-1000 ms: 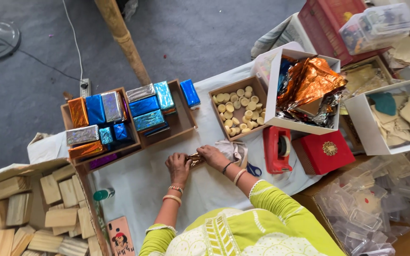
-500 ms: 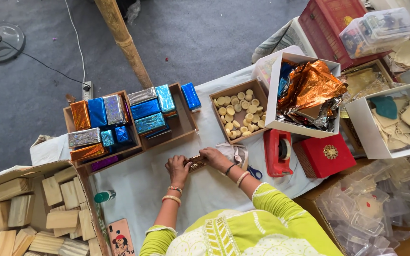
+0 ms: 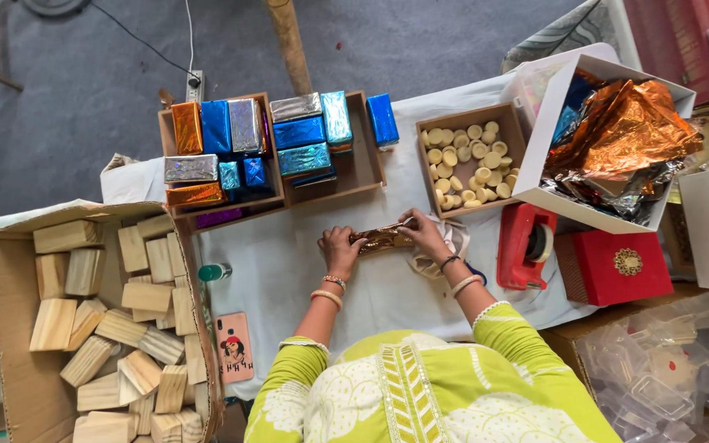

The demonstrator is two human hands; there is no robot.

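- White cloth covered the counter (image 3: 289, 271), with bare room only in the strip around the hands.
- That strip was hemmed by a wooden tray (image 3: 363, 168) of foil-wrapped blocks ahead, a carton (image 3: 10, 246) of plain wood blocks at the left edge, and a red tape dispenser (image 3: 527, 246) and red box (image 3: 613, 267) to the right.
- Beyond the hands stood a box of pale discs (image 3: 469, 156).
- Between both hands, on the cloth, lay the block (image 3: 381, 239), long and narrow, in crinkled gold-brown foil.
- Left hand (image 3: 340, 250) clasped its left end; right hand (image 3: 424, 236) gripped its right end, fingers (image 3: 410, 226) curled over the foil.
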